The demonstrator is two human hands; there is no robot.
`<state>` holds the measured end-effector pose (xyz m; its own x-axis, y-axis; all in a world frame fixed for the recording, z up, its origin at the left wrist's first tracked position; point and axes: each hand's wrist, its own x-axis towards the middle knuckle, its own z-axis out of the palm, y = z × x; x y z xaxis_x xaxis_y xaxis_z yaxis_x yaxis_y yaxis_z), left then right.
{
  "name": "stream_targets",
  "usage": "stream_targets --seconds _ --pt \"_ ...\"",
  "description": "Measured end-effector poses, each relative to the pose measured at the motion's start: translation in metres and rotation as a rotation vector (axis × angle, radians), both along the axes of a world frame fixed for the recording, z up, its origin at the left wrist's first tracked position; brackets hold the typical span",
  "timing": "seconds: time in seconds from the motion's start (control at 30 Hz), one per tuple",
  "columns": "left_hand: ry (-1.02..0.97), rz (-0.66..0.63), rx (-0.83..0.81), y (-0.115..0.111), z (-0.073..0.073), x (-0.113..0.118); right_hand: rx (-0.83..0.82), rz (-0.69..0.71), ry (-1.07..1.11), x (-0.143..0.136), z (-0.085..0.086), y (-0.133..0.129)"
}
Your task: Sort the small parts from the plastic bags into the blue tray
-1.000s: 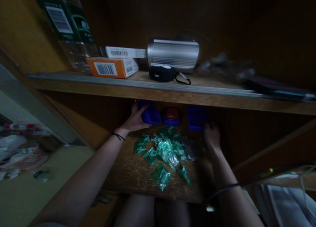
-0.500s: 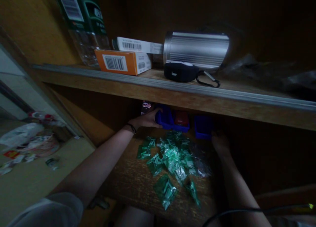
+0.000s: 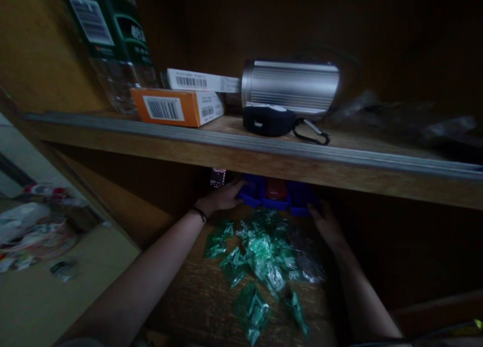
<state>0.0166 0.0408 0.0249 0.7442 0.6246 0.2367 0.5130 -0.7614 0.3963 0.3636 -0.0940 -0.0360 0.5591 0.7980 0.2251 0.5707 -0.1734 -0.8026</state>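
Observation:
Under the shelf, three small blue plastic bins stand side by side at the back of a worn wooden surface. My left hand (image 3: 224, 195) grips the outer side of the left blue bin (image 3: 250, 200). My right hand (image 3: 327, 223) holds the right blue bin (image 3: 300, 207) at its outer side, thumb by the front edge. Between them, the middle blue bin (image 3: 274, 204) contains a dark red object (image 3: 276, 189) whose kind I cannot make out. In front lies a pile of small green clear packets (image 3: 262, 251), and greyish clear plastic packets (image 3: 311, 266) lie at its right.
A lit phone screen (image 3: 218, 177) is behind my left hand. The shelf edge (image 3: 226, 145) runs low above my hands. On it are a bottle (image 3: 116, 60), an orange box (image 3: 166, 108), a silver cylinder (image 3: 290, 87) and a black case with a carabiner (image 3: 268, 121).
My right hand has moved left with the right bin, closing the gap to the middle one. The left hand stays on its bin. The whole view has shifted slightly.

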Motion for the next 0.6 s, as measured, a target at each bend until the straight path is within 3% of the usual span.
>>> stream_targets --seconds 0.13,0.37,0.6 --pt "0.03 0.068 0.028 -0.012 -0.016 0.005 -0.058 0.097 -0.015 -0.003 -0.001 -0.006" --pt "0.041 0.375 0.004 -0.034 -0.037 0.015 -0.124 0.234 -0.157 -0.002 -0.002 -0.003" --pt "0.016 0.357 0.1 -0.039 -0.034 0.012 -0.051 0.204 -0.281 -0.004 -0.004 -0.003"
